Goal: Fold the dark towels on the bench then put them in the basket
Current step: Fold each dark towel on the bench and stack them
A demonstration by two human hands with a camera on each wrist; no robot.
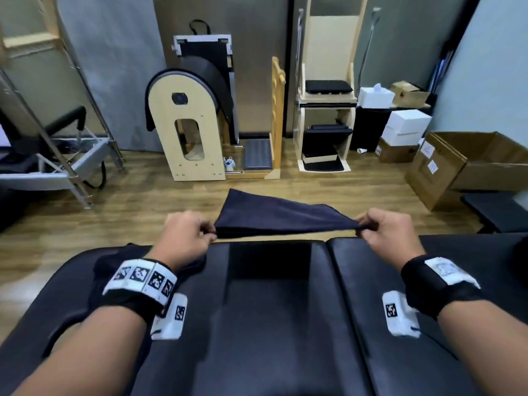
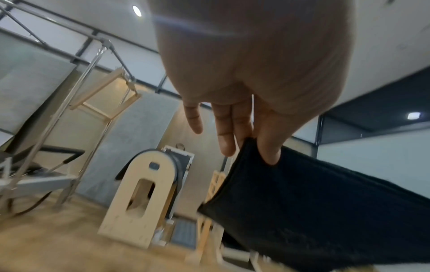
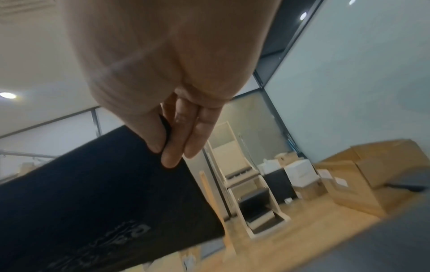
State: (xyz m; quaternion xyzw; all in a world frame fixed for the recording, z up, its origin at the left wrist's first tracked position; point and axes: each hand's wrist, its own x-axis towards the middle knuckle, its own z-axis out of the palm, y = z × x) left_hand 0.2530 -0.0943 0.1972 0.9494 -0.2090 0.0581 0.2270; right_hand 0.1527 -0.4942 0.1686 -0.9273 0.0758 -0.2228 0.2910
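A dark navy towel [image 1: 274,217] is stretched in the air between my two hands, above the far edge of the black padded bench [image 1: 271,324]. My left hand [image 1: 185,234] pinches its left corner and my right hand [image 1: 385,228] pinches its right corner. In the left wrist view the thumb and fingers [image 2: 270,147] clamp the towel [image 2: 325,211] at its edge. The right wrist view shows the towel [image 3: 104,193], pinched between thumb and fingers [image 3: 170,156], with faint lettering on it. Another dark cloth [image 1: 105,270] lies on the bench under my left wrist. No basket is in view.
Beyond the bench lies a wooden floor with a wooden ladder barrel [image 1: 188,121], a wooden chair unit [image 1: 325,115], white boxes [image 1: 405,124] and cardboard boxes [image 1: 457,167] at the right. A metal-framed apparatus [image 1: 57,155] stands at the left.
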